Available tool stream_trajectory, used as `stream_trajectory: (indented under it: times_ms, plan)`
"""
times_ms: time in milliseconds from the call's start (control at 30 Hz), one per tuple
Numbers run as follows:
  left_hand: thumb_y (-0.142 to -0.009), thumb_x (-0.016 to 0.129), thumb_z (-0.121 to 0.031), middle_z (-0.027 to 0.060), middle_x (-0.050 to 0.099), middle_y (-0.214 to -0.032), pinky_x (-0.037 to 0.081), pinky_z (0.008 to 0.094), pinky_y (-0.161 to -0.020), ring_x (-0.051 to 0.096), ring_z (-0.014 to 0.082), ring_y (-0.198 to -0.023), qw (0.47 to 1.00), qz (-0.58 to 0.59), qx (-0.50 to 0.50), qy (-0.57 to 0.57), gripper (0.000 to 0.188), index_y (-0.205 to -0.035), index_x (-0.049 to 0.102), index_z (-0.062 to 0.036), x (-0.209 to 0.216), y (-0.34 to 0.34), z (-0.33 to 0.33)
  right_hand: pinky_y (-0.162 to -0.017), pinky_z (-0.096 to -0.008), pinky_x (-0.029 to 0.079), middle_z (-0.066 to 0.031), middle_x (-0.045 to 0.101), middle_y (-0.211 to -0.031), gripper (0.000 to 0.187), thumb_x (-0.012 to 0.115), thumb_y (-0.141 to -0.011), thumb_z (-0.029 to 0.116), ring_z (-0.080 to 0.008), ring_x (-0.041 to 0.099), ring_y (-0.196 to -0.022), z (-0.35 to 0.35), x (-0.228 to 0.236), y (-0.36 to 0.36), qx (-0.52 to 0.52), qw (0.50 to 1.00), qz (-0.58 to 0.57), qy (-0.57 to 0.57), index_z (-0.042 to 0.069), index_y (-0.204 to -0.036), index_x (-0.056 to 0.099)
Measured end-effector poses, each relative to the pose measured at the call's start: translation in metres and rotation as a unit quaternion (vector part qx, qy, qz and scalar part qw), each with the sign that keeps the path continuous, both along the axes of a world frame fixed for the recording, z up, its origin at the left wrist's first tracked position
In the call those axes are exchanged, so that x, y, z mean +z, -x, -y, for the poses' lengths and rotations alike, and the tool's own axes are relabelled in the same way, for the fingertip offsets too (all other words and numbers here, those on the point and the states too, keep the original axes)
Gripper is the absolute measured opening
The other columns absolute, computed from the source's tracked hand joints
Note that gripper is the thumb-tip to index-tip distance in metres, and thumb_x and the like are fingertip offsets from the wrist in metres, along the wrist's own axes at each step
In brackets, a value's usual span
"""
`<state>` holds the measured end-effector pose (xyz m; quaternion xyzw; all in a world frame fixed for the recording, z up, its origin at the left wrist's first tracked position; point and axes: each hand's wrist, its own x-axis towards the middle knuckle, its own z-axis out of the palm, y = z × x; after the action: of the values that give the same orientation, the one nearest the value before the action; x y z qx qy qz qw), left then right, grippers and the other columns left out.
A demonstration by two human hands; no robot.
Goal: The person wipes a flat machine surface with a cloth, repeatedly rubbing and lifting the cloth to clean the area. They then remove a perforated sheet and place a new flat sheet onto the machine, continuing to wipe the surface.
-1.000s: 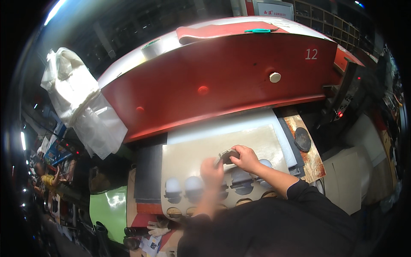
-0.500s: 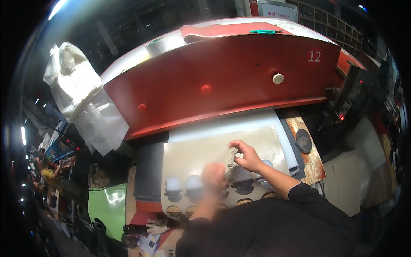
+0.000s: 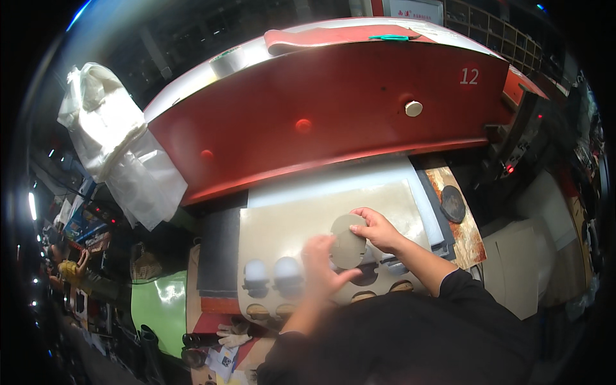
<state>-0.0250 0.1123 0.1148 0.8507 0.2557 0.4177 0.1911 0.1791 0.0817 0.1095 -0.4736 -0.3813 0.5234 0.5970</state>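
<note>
In my right hand (image 3: 377, 231) is a flat, beige-grey oval piece (image 3: 350, 249), pinched at its upper right edge with the thumb on its face. My left hand (image 3: 319, 269) is beside the oval's left edge, blurred, its thumb stretched out away from the fingers; whether it touches the piece I cannot tell. Under both hands lies a beige-grey sheet (image 3: 289, 221) with rows of rounded cut-out holes near its front. White shows through some holes, dark and brown through others. My forearms and black clothing hide part of the sheet's near side.
A red machine beam (image 3: 346, 96) spans the far side, with scissors (image 3: 391, 38) and a tape roll (image 3: 228, 63) on top. White plastic bags (image 3: 106, 122) hang at left. A dark oval block (image 3: 453, 204) sits right of the sheet; gloves (image 3: 234, 335) lie at lower left.
The crumpled-looking scrap between my hands no longer shows there; a flat oval piece now faces up in my right hand. My left hand has shifted slightly, thumb spread out.
</note>
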Motion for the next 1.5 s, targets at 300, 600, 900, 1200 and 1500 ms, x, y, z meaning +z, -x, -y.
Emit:
stream_trajectory:
  times_ms: [300,600,900,1200,1500]
  plan:
    - [-0.082,0.070,0.001,0.0074,0.068,-0.101,0.054,0.0286,-0.080,0.066,0.0144,-0.089,0.806,0.090,-0.153,0.565,0.031,-0.112,0.062,0.0012,-0.022,-0.004,-0.027,-0.080,-0.0273,0.049,-0.0033,0.064,-0.099,0.023,0.060,-0.095,0.018,-0.0107,0.058,-0.089,0.017,0.005,0.022,0.079,0.995,0.055,0.003,0.002,-0.110,0.061]
    - [-0.082,0.067,0.003,0.0088,0.068,-0.106,0.056,0.0336,-0.084,0.067,0.0192,-0.093,0.657,0.243,-0.228,0.676,0.035,-0.116,0.061,-0.0017,-0.026,-0.001,-0.004,-0.082,-0.0268,0.047,-0.0007,0.060,-0.099,0.022,0.047,-0.102,0.025,-0.0086,0.054,-0.091,0.023,-0.012,0.039,0.062,0.997,-0.042,-0.017,0.007,-0.108,0.058]
    - [-0.078,0.073,-0.008,0.0117,0.061,-0.119,0.053,0.0395,-0.090,0.062,0.0250,-0.106,0.596,0.254,-0.245,0.722,0.060,-0.132,0.049,-0.0013,-0.039,0.010,0.006,-0.080,-0.0269,0.047,0.0006,0.058,-0.096,0.019,0.047,-0.102,0.024,-0.0079,0.053,-0.088,0.029,-0.011,0.050,0.072,0.991,-0.108,0.023,0.009,-0.105,0.057]
    - [-0.077,0.076,-0.010,0.0096,0.061,-0.120,0.053,0.0402,-0.091,0.061,0.0250,-0.108,0.592,0.239,-0.258,0.725,0.063,-0.134,0.049,-0.0048,-0.041,0.013,0.002,-0.078,-0.0281,0.047,-0.0006,0.058,-0.093,0.021,0.050,-0.100,0.025,-0.0090,0.052,-0.086,0.026,-0.006,0.053,0.059,0.993,-0.084,0.057,0.006,-0.102,0.059]
    - [-0.075,0.077,-0.005,0.0101,0.060,-0.117,0.052,0.0389,-0.093,0.060,0.0254,-0.109,0.607,0.288,-0.244,0.699,0.063,-0.131,0.049,-0.0025,-0.046,0.009,0.006,-0.073,-0.0333,0.047,-0.0063,0.061,-0.089,0.028,0.052,-0.098,0.030,-0.0135,0.056,-0.084,0.023,0.009,0.038,0.107,0.977,0.180,0.047,0.003,-0.096,0.060]
